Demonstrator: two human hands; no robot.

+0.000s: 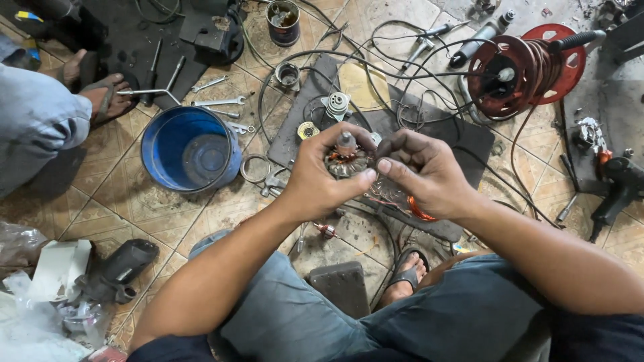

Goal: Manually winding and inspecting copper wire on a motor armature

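Copper-wound armature [345, 161] in left hand [315, 177] grip; right hand [422, 174] fingertips pinching it.

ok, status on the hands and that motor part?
Left hand grips the motor armature. Right hand pinches at its copper winding, fingertips on it. Blue bucket and red cable reel sit apart, nothing blocking.

Soft, even daylight falls on the tiled floor [134, 201], with only faint shadows under the blue bucket [190, 149] and the forearms. No harsh glare. The centre is sharp; wide-lens bending stretches the edges and corners.
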